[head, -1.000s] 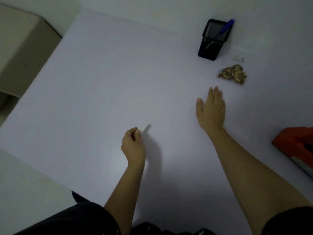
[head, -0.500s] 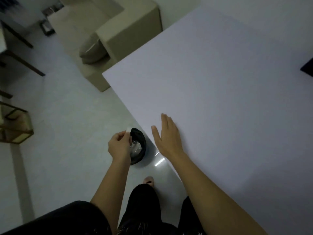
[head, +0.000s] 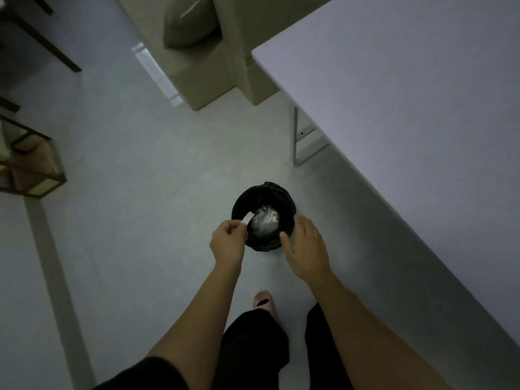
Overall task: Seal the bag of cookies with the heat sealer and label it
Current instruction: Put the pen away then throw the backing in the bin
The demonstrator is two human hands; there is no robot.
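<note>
Person stands beside the white surface, both arms lowered toward a black bin on the floor.

Left hand: fingers curled, thumb and forefinger pinching one end of a small white paper strip. The strip's free end projects over the bin's left rim, above crumpled clear plastic lying inside.

Right hand: fingers relaxed, holding nothing, at the bin's right rim. Contact with the rim cannot be determined. The strip lies well apart from this hand, across the bin's opening.
</note>
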